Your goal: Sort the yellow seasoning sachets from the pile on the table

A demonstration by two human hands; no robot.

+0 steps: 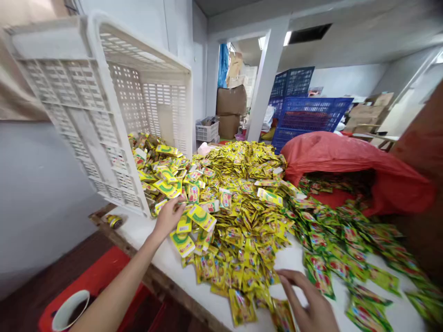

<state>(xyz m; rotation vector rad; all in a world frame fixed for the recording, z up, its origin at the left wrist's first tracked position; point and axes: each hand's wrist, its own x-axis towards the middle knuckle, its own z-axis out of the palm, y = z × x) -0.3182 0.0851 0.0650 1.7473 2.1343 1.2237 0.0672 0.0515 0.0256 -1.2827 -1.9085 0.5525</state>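
Observation:
My left hand (169,216) reaches into loose yellow-and-green small boxes (201,216) at the mouth of a white crate. Its fingers are pinched together; what lies between them is too small to make out. My right hand (309,302) hangs low over the table's front, thumb and fingers apart, beside yellow sachets (242,306) and holding nothing visible. A large heap of yellow sachets (247,216) spreads across the middle. Green-and-red sachets (320,272) lie to the right of my right hand.
The white crate (119,133) lies tipped on its side at left, boxes spilling out. A red plastic bag (346,152) spills green sachets at right. A small roll (114,221) sits near the table edge (162,281). Below left, a cup (71,311) stands on a red stool (107,272).

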